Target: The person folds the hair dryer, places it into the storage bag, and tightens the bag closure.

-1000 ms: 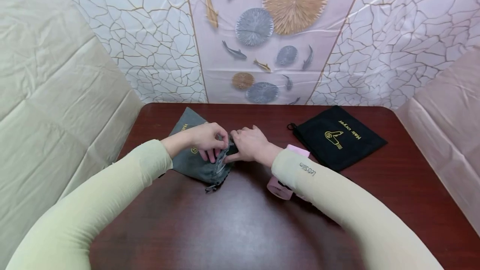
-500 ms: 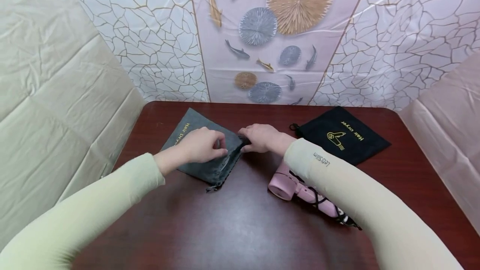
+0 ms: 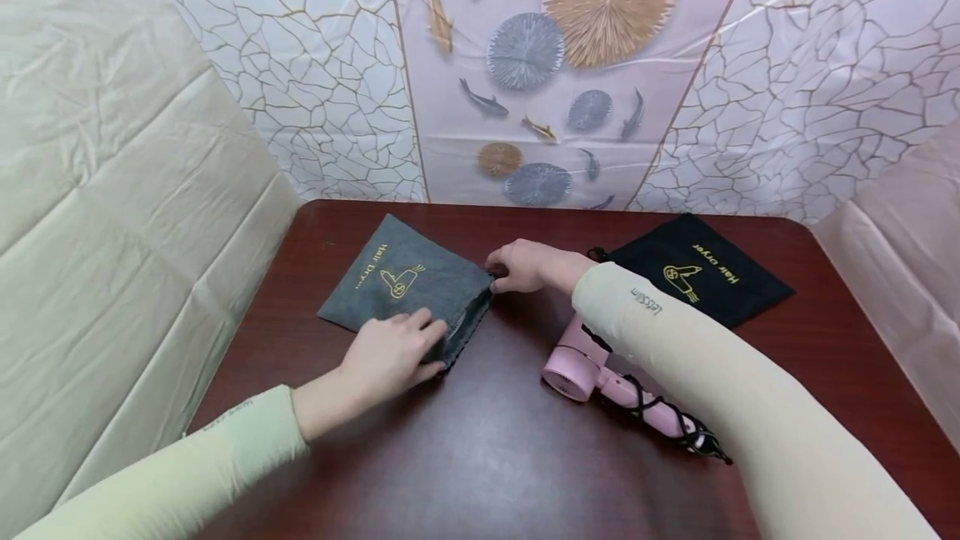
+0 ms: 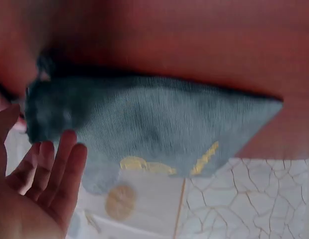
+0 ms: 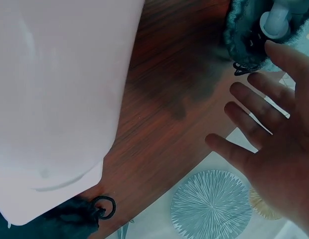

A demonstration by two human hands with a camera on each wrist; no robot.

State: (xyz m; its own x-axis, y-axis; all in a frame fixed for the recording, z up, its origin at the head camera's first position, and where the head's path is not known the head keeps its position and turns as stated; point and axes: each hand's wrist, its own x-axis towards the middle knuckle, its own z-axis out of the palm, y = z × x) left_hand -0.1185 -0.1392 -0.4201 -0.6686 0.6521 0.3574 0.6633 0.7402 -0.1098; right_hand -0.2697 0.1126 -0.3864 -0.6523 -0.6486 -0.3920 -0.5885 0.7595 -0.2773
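Left fingers (image 3: 433, 329) lower, gray pouch (image 3: 420, 273) agape

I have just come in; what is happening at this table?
A person's left hand and right hand are at opposite corners of the open mouth of a grey pouch; something pale shows inside. A pink hair dryer lies on the table, black cord wound round its handle, with a black pouch beyond.

Soft pale glare on the tabletop (image 3: 480, 457)

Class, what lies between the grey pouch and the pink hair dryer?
Only bare reddish-brown tabletop lies between the grey pouch and the pink hair dryer, as the head view shows.
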